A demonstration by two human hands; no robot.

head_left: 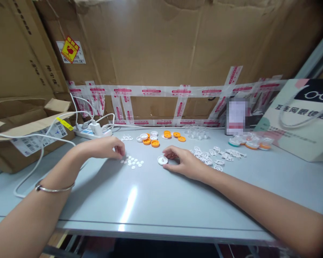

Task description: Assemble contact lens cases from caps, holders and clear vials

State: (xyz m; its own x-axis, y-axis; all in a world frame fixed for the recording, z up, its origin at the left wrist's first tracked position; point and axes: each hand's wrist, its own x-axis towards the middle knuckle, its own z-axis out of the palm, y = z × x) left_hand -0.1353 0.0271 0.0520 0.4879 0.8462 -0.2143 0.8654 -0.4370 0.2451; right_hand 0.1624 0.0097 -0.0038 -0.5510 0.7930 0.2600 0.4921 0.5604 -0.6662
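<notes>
My right hand point(179, 160) grips a round white cap point(163, 160) by its edge, thumb on the near side and fingers on the far side. The cap's recessed face is up, with a small raised part in its middle. My left hand point(115, 147) is over the left part of the table, fingers bent down and pressed together. Whatever is between those fingertips is hidden. Several small white discs point(134, 162) are scattered on the table just right of the left fingertips. White openwork plastic pieces point(204, 156) lie beyond my right wrist.
Orange caps point(155, 143) and white caps point(153, 133) sit at the back, near clear plastic parts point(197, 132). Clear-topped assembled pieces point(254, 141) and a paper bag point(298, 122) stand right. A power strip point(93, 132), cables and an open carton point(29, 143) are left.
</notes>
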